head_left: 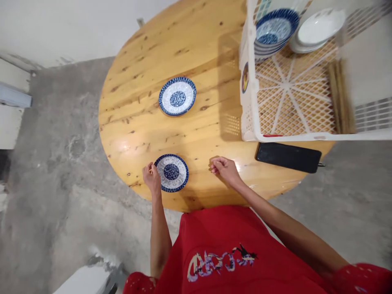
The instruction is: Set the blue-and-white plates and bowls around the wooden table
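My left hand [152,177] rests on the round wooden table [196,61], its fingers touching the left rim of a small blue-and-white plate [171,172] near the front edge. My right hand [224,168] lies on the bare wood to the right of that plate, fingers curled in, with nothing visible in it. A second blue-and-white plate [177,96] sits farther back, toward the middle of the table.
A white plastic basket [249,122] stands at the back right, holding stacked blue-and-white bowls [275,29], white dishes [320,28] and a bundle of chopsticks [341,96]. A black phone [288,157] lies just in front of the basket. Grey concrete floor surrounds the table.
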Available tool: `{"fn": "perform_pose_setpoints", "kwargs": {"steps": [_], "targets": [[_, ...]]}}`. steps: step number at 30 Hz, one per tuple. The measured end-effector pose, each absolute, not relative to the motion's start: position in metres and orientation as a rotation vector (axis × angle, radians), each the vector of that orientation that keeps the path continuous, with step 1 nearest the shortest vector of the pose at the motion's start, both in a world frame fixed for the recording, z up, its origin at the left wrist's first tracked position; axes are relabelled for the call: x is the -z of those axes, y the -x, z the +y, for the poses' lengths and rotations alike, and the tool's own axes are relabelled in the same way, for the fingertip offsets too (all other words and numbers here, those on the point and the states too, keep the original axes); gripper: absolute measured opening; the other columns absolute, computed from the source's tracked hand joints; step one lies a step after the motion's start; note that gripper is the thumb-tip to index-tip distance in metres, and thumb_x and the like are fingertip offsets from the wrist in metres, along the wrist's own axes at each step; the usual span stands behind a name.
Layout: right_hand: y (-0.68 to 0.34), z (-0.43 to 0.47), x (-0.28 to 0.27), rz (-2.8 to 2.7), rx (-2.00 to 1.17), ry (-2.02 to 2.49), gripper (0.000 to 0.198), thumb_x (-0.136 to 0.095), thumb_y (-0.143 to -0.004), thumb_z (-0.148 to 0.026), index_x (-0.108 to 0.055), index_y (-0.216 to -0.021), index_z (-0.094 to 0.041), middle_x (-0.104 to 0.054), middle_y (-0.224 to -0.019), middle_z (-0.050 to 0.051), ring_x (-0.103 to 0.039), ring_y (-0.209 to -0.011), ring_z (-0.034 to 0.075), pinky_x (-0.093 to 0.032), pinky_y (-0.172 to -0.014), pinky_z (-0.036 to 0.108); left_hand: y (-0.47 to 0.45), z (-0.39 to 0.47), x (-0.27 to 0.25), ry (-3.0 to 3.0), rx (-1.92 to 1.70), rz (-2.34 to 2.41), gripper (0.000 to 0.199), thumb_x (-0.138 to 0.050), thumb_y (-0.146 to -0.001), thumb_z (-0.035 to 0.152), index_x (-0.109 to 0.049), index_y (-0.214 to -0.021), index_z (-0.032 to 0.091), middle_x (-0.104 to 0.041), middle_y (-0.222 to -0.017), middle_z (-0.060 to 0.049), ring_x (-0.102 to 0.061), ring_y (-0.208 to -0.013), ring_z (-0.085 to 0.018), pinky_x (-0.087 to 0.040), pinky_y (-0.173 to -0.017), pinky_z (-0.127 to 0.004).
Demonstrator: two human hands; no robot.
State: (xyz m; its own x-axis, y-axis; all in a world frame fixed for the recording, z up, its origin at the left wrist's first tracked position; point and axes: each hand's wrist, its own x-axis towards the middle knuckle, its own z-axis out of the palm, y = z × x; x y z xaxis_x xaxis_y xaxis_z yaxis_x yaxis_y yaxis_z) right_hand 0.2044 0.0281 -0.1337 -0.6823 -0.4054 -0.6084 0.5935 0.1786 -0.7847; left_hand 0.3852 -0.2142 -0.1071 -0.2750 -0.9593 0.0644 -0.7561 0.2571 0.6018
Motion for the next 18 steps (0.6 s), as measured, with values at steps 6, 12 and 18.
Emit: {"fn": "perform_pose_setpoints", "kwargs": {"steps": [6, 12, 18], "targets": [[-0.198, 0.028, 0.136, 1.683, 1.562, -0.164, 0.038, -0.072, -0.063, -0.052, -0.066, -0.079, -0.018, -0.066, -0.066, 0.003, -0.06, -0.05, 0.012, -0.046, -0.047, 0.023, -0.391, -0.209, 0.12, -1.622, 0.734, -2.129, 0.028, -0.051, -0.093, 0.032, -0.074, -0.106, 0.022, -0.075, -0.11, -0.01, -0.068, -0.107, -0.024, -0.053, -0.1, -0.038], [-0.197, 0.028, 0.137, 1.693, 1.528, -0.119, 0.037, -0.072, -0.067, -0.051, -0.066, -0.082, -0.018, -0.066, -0.068, 0.002, -0.059, -0.051, 0.011, -0.047, -0.047, 0.022, -0.388, -0.206, 0.123, -1.623, 0.781, -2.099, 0.033, -0.045, -0.092, 0.026, -0.074, -0.105, 0.021, -0.077, -0.108, -0.009, -0.07, -0.103, -0.023, -0.053, -0.098, -0.035], [-0.199, 0.03, 0.138, 1.719, 1.525, -0.118, 0.038, -0.074, -0.068, -0.053, -0.067, -0.082, -0.019, -0.067, -0.068, 0.002, -0.059, -0.051, 0.011, -0.047, -0.048, 0.023, -0.385, -0.206, 0.123, -1.652, 0.742, -2.104, 0.034, -0.043, -0.092, 0.024, -0.075, -0.103, 0.021, -0.077, -0.103, -0.008, -0.07, -0.1, -0.022, -0.054, -0.096, -0.033]]}}
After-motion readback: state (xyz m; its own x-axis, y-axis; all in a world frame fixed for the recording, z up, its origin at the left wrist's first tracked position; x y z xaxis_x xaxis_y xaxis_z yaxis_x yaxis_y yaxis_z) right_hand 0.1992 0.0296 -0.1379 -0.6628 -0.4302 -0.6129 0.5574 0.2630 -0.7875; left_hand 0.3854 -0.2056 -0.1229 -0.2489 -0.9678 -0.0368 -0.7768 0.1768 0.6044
